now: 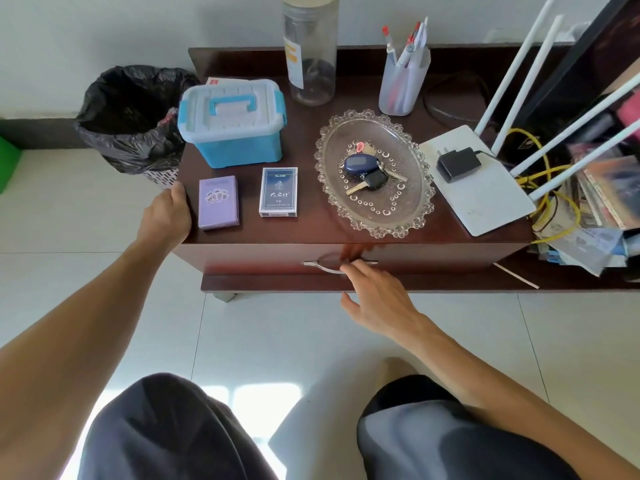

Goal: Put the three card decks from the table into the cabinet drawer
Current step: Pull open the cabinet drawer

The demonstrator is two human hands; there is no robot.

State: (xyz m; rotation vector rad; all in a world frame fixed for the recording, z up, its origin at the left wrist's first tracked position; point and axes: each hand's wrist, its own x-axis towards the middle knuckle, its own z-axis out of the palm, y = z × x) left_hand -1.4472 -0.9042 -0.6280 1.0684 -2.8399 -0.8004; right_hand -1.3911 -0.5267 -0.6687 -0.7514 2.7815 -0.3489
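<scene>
— Head view, nearest first: what is the right hand (375,294) doing?

— Fingers spread, empty, fingertips at the drawer handle (337,266) but not yet curled round it. The drawer (263,259) looks closed.

— And the left hand (168,214)?

— Resting loosely open on the cabinet's left edge, holding nothing, just beside the purple deck (218,201).

— So the decks?

— On top, beyond the handle and to its left, long axes running front to back. The blue deck (278,192) lies further right. I see only two.
</scene>
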